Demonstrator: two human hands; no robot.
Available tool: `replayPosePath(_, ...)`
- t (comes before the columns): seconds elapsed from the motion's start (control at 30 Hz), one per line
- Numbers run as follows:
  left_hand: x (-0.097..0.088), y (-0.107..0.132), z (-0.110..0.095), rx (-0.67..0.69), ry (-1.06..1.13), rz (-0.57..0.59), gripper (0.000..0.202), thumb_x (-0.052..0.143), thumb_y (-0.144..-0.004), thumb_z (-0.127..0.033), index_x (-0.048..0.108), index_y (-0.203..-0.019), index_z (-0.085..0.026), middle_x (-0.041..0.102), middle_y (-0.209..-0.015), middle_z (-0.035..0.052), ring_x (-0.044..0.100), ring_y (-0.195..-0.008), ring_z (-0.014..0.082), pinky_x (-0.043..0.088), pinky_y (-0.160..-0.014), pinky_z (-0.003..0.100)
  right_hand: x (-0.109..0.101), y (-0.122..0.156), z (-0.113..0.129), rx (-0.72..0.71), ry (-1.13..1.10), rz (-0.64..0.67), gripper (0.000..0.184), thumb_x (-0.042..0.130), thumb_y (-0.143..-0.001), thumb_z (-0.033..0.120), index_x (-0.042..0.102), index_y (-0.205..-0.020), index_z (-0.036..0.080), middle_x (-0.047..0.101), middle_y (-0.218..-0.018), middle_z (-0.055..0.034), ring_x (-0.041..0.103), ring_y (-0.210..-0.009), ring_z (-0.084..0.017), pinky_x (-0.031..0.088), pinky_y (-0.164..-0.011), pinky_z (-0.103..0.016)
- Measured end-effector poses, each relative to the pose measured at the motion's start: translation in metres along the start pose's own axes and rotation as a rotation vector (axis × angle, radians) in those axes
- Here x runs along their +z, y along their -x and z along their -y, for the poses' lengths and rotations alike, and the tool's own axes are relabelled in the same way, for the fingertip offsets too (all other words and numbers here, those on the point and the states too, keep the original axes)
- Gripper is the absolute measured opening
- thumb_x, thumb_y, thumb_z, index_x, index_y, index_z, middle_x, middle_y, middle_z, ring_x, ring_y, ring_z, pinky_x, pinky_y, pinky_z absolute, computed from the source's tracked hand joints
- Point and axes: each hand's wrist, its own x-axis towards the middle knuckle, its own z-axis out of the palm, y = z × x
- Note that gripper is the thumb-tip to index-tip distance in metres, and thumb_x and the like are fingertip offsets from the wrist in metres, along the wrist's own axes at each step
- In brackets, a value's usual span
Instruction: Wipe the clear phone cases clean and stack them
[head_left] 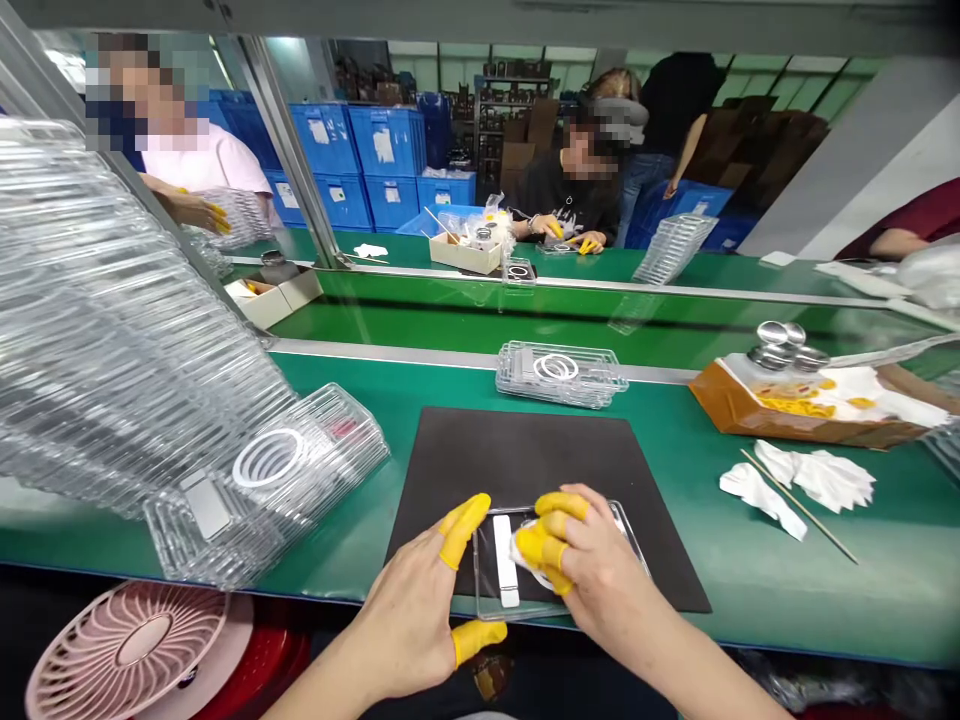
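Observation:
A clear plastic phone case (487, 580) with a white strip and a white ring lies on the black mat (517, 440). My left hand (424, 595), with yellow finger cots, spans the left end of the case, fingers at the far corner and thumb at the near edge. In my right hand (592, 560), also in yellow finger cots, the fingers are bunched around a white wipe (516, 547) and press it over the case's ring. That hand hides much of the ring and the right half of the case.
Left stand a tall leaning stack of clear cases (112, 320) and a lower stack (330, 440). More cases (559, 375) lie behind the mat. Right are an orange box (787, 425), crumpled wipes (817, 475) and a wooden stick (802, 508). Other people work across the green conveyor (450, 312).

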Motion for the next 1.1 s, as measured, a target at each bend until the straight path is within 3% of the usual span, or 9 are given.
replayPosePath(0.13, 0.000, -0.001, -0.001, 0.002, -0.002, 0.019, 0.118, 0.078, -0.075, -0.034, -0.014, -0.147, -0.030, 0.052, -0.138, 0.0187, 0.054, -0.124, 0.0366, 0.052, -0.096, 0.053, -0.004, 0.003, -0.002, -0.074, 0.005, 0.105, 0.026, 0.052, -0.078, 0.004, 0.062, -0.084, 0.027, 0.066, -0.085, 0.0044, 0.055, -0.095, -0.017, 0.021, -0.111, -0.042)
replayPosePath(0.3, 0.002, -0.001, 0.001, 0.013, -0.025, -0.008, 0.120, 0.078, -0.075, -0.037, -0.016, -0.148, -0.029, 0.048, -0.142, 0.0203, 0.052, -0.126, 0.0382, 0.051, -0.097, 0.055, 0.004, 0.002, -0.002, -0.013, 0.047, 0.007, 0.024, 0.052, -0.077, 0.007, 0.063, -0.085, 0.027, 0.066, -0.090, 0.0016, 0.053, -0.103, -0.019, 0.022, -0.111, -0.043)
replayPosePath(0.47, 0.000, -0.002, -0.001, -0.011, -0.013, 0.012, 0.124, 0.081, -0.073, -0.037, -0.019, -0.148, -0.030, 0.052, -0.139, 0.0197, 0.056, -0.122, 0.0378, 0.052, -0.095, 0.054, -0.011, 0.014, -0.009, -0.064, -0.021, 0.158, 0.030, 0.050, -0.082, 0.007, 0.065, -0.095, 0.029, 0.067, -0.091, 0.0020, 0.054, -0.098, -0.018, 0.026, -0.108, -0.045)
replayPosePath(0.6, -0.002, -0.004, -0.001, -0.031, 0.011, 0.018, 0.121, 0.079, -0.074, -0.036, -0.016, -0.149, -0.031, 0.050, -0.142, 0.0180, 0.053, -0.126, 0.0377, 0.052, -0.097, 0.054, -0.021, 0.019, -0.019, 0.026, 0.113, 0.015, 0.025, 0.053, -0.085, 0.011, 0.067, -0.098, 0.028, 0.068, -0.090, -0.0011, 0.055, -0.100, -0.021, 0.031, -0.100, -0.046)
replayPosePath(0.77, 0.001, -0.002, 0.002, -0.011, 0.017, -0.019, 0.117, 0.079, -0.075, -0.036, -0.011, -0.150, -0.032, 0.046, -0.146, 0.0158, 0.048, -0.131, 0.0364, 0.049, -0.100, 0.054, -0.022, 0.026, -0.015, -0.058, -0.015, 0.076, 0.028, 0.048, -0.083, 0.007, 0.065, -0.094, 0.026, 0.067, -0.092, -0.0006, 0.056, -0.096, -0.019, 0.033, -0.102, -0.043)
replayPosePath(0.87, 0.002, -0.001, 0.002, -0.018, 0.013, -0.019, 0.114, 0.078, -0.075, -0.032, -0.008, -0.150, -0.031, 0.044, -0.148, 0.0152, 0.048, -0.131, 0.0348, 0.050, -0.100, 0.051, -0.024, 0.031, -0.019, 0.020, 0.111, -0.034, 0.023, 0.050, -0.085, 0.009, 0.066, -0.093, 0.025, 0.066, -0.088, -0.0018, 0.055, -0.097, -0.021, 0.034, -0.098, -0.043)
replayPosePath(1.0, 0.005, 0.001, 0.004, 0.001, -0.035, -0.039, 0.112, 0.076, -0.074, -0.027, -0.005, -0.151, -0.030, 0.047, -0.145, 0.0162, 0.052, -0.128, 0.0351, 0.052, -0.098, 0.051, 0.002, 0.016, 0.003, 0.152, 0.305, -0.179, 0.023, 0.048, -0.085, 0.005, 0.065, -0.087, 0.021, 0.063, -0.084, -0.0055, 0.053, -0.087, -0.020, 0.040, -0.089, -0.040)
replayPosePath(1.1, 0.010, 0.002, 0.008, 0.024, -0.066, -0.084, 0.107, 0.075, -0.075, -0.028, -0.001, -0.151, -0.029, 0.052, -0.141, 0.0162, 0.057, -0.123, 0.0344, 0.053, -0.096, 0.051, 0.026, -0.001, 0.025, 0.155, 0.294, -0.172, 0.026, 0.047, -0.078, 0.001, 0.064, -0.080, 0.021, 0.059, -0.079, -0.0033, 0.051, -0.084, -0.019, 0.033, -0.102, -0.043)
